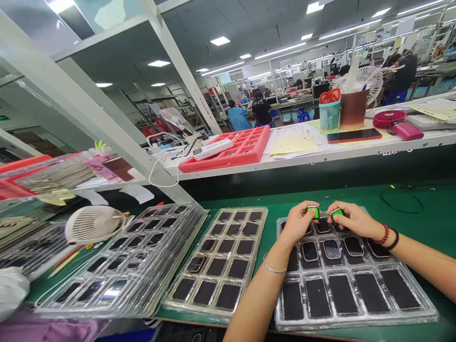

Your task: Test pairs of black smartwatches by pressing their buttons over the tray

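Observation:
My left hand (298, 221) pinches a smartwatch body (314, 210) whose screen glows green. Another green-lit smartwatch body (336, 213) is gripped between the thumb and fingers of my right hand (352, 219). Both hands are above the far rows of a clear plastic tray (356, 323) with black-lined pockets. Several dark-screened watch bodies (332, 249) sit in its far and middle rows, while the front-row pockets show only black lining. My wrists and fingers partly cover the far row.
Left of my arms lies a second tray (199, 311) with a few watch bodies. Beside it rises a stack of filled trays (149, 285), then a white fan (93, 224). A shelf ahead carries a red foam tray (223, 164), papers, a phone (354, 136) and cups. People sit farther back.

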A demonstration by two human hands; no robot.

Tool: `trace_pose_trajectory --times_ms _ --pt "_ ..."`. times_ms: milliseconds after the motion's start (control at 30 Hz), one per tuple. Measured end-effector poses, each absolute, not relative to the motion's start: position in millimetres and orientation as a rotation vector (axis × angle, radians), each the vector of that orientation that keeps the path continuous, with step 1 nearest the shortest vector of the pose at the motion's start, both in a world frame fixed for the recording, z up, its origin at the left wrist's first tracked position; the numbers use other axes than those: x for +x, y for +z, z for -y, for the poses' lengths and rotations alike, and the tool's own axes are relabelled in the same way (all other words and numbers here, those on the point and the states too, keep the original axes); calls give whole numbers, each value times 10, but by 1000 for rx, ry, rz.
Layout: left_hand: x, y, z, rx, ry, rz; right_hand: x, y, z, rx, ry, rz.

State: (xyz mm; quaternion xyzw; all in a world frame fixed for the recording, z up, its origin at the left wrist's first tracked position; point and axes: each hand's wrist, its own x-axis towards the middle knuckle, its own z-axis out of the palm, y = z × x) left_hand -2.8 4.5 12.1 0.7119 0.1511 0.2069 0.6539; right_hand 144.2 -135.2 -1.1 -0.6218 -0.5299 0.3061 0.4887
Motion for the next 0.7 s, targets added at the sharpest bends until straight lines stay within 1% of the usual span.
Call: trace_pose_trajectory --times_ms 300,700 --pt "-9 58 -62 1580 475 -282 1449 4 1360 -1475 784 1277" --pt "6 -13 -93 1640 454 -284 1468 -45 1334 -1485 733 1282"
